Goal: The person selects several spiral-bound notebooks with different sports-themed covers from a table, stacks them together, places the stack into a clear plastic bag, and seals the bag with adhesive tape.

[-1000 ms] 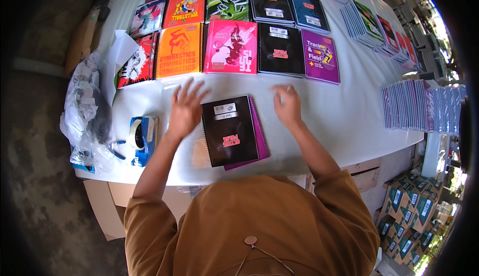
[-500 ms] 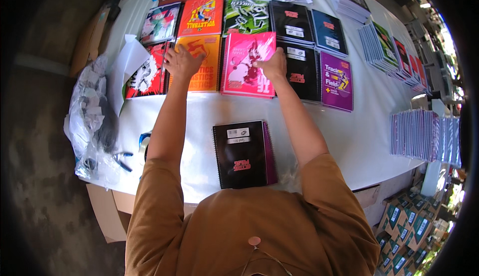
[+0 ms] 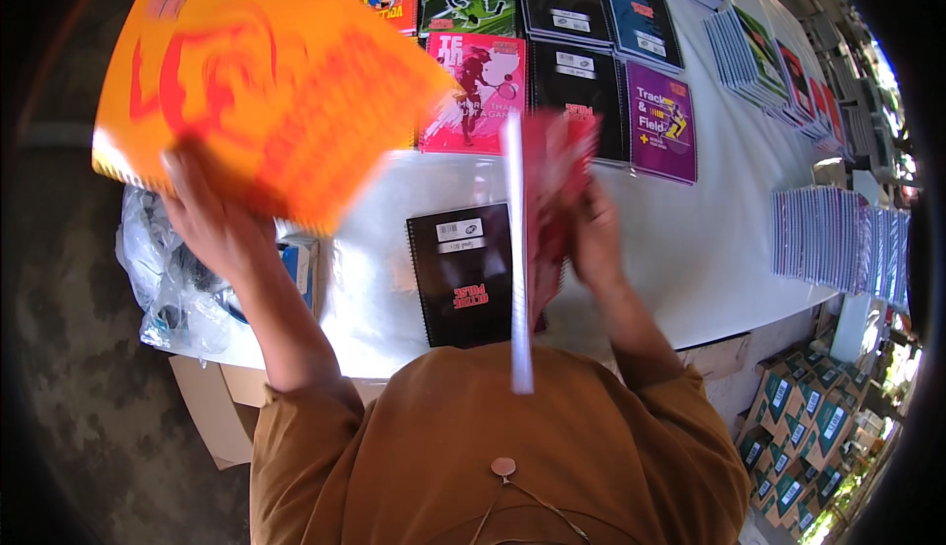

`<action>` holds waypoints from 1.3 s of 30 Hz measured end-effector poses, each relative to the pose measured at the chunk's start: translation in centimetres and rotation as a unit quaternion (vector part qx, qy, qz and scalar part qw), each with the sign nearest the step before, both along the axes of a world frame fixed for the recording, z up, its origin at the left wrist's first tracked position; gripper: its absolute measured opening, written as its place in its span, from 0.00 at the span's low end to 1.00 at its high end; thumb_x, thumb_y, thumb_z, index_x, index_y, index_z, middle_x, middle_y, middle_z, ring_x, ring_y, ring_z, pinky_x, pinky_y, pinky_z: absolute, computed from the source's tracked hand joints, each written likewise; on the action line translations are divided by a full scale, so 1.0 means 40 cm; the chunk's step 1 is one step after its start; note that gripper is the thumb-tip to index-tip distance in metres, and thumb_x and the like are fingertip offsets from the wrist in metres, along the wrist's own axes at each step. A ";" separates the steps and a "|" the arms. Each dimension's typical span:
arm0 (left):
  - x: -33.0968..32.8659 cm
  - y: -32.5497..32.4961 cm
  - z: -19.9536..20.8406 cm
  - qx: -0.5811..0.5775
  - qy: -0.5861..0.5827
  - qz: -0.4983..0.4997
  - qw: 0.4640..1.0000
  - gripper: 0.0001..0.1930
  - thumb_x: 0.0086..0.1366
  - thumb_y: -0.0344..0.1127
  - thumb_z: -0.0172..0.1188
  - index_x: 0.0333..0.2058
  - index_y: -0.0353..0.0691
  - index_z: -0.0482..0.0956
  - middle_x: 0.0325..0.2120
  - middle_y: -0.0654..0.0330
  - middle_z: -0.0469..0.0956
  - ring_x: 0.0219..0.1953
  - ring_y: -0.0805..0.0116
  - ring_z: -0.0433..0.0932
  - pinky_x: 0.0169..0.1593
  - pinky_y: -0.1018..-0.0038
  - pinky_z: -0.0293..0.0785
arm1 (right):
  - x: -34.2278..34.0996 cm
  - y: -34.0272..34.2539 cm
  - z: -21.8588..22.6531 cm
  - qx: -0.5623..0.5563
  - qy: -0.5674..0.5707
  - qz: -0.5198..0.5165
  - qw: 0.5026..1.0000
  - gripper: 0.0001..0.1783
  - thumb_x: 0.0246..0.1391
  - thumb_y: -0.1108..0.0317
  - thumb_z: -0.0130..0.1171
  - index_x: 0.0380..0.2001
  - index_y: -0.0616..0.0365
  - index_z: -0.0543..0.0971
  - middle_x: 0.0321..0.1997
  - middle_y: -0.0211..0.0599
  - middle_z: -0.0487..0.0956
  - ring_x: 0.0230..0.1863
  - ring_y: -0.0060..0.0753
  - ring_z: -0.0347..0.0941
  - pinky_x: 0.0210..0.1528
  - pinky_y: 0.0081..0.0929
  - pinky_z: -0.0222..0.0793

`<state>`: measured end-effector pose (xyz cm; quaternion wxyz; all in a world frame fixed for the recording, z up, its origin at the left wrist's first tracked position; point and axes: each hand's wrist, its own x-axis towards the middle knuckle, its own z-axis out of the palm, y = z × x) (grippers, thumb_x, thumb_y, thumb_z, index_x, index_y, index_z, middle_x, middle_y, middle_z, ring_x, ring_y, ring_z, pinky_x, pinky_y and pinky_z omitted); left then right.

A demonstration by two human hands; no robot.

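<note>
My left hand (image 3: 209, 218) grips an orange spiral notebook (image 3: 281, 92) by its near edge, lifted high at the left and tilted. It covers part of the far rows. My right hand (image 3: 597, 235) is closed round a pink-red notebook (image 3: 554, 195), turned nearly on edge and blurred by motion. Behind and partly under it, a black spiral notebook (image 3: 458, 264) lies flat near the front edge of the table. Beyond my hands, a pink notebook (image 3: 476, 97), a black one (image 3: 579, 82) and a purple one (image 3: 662, 121) lie side by side.
A farther row holds yellow-red, green (image 3: 468, 1), black and dark blue notebooks. Notebook stacks (image 3: 744, 72) and bundled spiral-edged stacks (image 3: 818, 244) line the right side of the white table (image 3: 680, 259). Clear plastic wrap (image 3: 177, 299) lies at the left; boxes (image 3: 803, 437) stand at the lower right.
Both notebooks have come up off the rows: the orange one rose to the left, the pink one came nearer and turned on edge. Another pink notebook now shows where it lay.
</note>
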<state>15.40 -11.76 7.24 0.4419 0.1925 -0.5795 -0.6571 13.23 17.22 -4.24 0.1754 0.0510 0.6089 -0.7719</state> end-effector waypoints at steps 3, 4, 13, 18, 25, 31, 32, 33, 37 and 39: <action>0.160 0.041 -0.194 -0.206 -0.311 -0.033 0.927 0.17 0.63 0.39 0.54 0.42 0.29 0.71 0.34 0.55 0.75 0.36 0.66 0.74 0.41 0.69 0.71 | 0.117 0.022 -0.183 0.369 0.117 0.111 0.915 0.17 0.49 0.67 0.59 0.40 0.66 0.72 0.34 0.46 0.76 0.34 0.34 0.72 0.38 0.29 0.67; 0.191 0.100 -0.231 -0.143 -0.299 -0.104 0.938 0.14 0.61 0.37 0.57 0.38 0.29 0.72 0.34 0.53 0.76 0.36 0.67 0.74 0.40 0.71 0.69 | 0.140 0.017 -0.195 0.402 0.143 0.114 0.897 0.17 0.50 0.68 0.57 0.41 0.66 0.72 0.33 0.44 0.76 0.32 0.31 0.71 0.36 0.27 0.67; 0.068 0.010 -0.361 -0.550 -0.334 0.067 0.763 0.32 0.49 0.42 0.66 0.50 0.32 0.64 0.44 0.44 0.66 0.48 0.45 0.64 0.50 0.58 0.61 | 0.177 0.017 -0.218 0.370 0.100 0.060 0.922 0.20 0.50 0.66 0.56 0.46 0.63 0.70 0.32 0.48 0.77 0.35 0.46 0.75 0.38 0.33 0.69; -0.179 -0.265 -0.418 -0.423 -0.599 0.088 0.674 0.34 0.56 0.48 0.56 0.51 0.24 0.58 0.49 0.37 0.65 0.51 0.42 0.66 0.53 0.59 0.66 | 0.188 -0.003 -0.179 0.481 0.184 0.120 0.849 0.26 0.46 0.65 0.62 0.48 0.65 0.69 0.23 0.40 0.72 0.24 0.35 0.69 0.29 0.30 0.66; -0.182 -0.364 -0.392 -0.543 -0.611 -0.020 0.576 0.16 0.61 0.39 0.48 0.35 0.29 0.73 0.30 0.46 0.79 0.29 0.53 0.79 0.36 0.66 0.75 | 0.188 -0.013 -0.143 0.399 0.040 0.130 0.907 0.30 0.44 0.64 0.63 0.50 0.62 0.65 0.23 0.41 0.72 0.27 0.40 0.72 0.32 0.36 0.67; 0.067 -0.033 -0.273 -0.366 -0.215 -0.101 0.900 0.08 0.62 0.33 0.53 0.33 0.34 0.75 0.21 0.62 0.74 0.23 0.74 0.69 0.29 0.80 0.65 | 0.142 0.041 -0.192 0.206 -0.095 0.082 0.971 0.22 0.53 0.60 0.56 0.48 0.59 0.67 0.21 0.33 0.71 0.23 0.28 0.71 0.28 0.24 0.68; 0.123 -0.001 -0.291 -0.463 -0.203 -0.214 0.836 0.09 0.61 0.31 0.50 0.39 0.38 0.75 0.35 0.59 0.73 0.38 0.71 0.69 0.41 0.74 0.63 | 0.125 0.055 -0.192 0.109 -0.140 0.063 0.982 0.21 0.55 0.59 0.54 0.48 0.59 0.67 0.23 0.31 0.71 0.24 0.24 0.70 0.29 0.22 0.68; 0.180 0.024 -0.317 -0.527 -0.169 -0.334 0.763 0.15 0.60 0.29 0.47 0.45 0.43 0.75 0.49 0.56 0.72 0.53 0.68 0.69 0.53 0.68 0.62 | 0.108 0.061 -0.196 0.061 -0.157 0.058 0.984 0.21 0.56 0.59 0.53 0.48 0.58 0.67 0.24 0.31 0.71 0.25 0.23 0.70 0.29 0.21 0.68; 0.258 0.072 -0.361 -0.654 -0.270 -0.483 0.516 0.27 0.50 0.24 0.50 0.49 0.58 0.74 0.52 0.73 0.71 0.60 0.73 0.61 0.61 0.49 0.47 | 0.026 0.063 -0.224 0.090 -0.032 -0.008 0.995 0.18 0.56 0.63 0.54 0.48 0.58 0.68 0.26 0.32 0.71 0.27 0.21 0.69 0.32 0.20 0.69; 0.143 0.025 -0.328 -0.707 -0.237 -0.366 0.556 0.24 0.51 0.24 0.51 0.48 0.53 0.74 0.50 0.69 0.72 0.58 0.69 0.64 0.60 0.50 0.51 | -0.059 0.030 -0.179 0.239 0.188 -0.019 0.952 0.17 0.55 0.68 0.54 0.48 0.60 0.71 0.30 0.31 0.72 0.33 0.18 0.68 0.37 0.17 0.67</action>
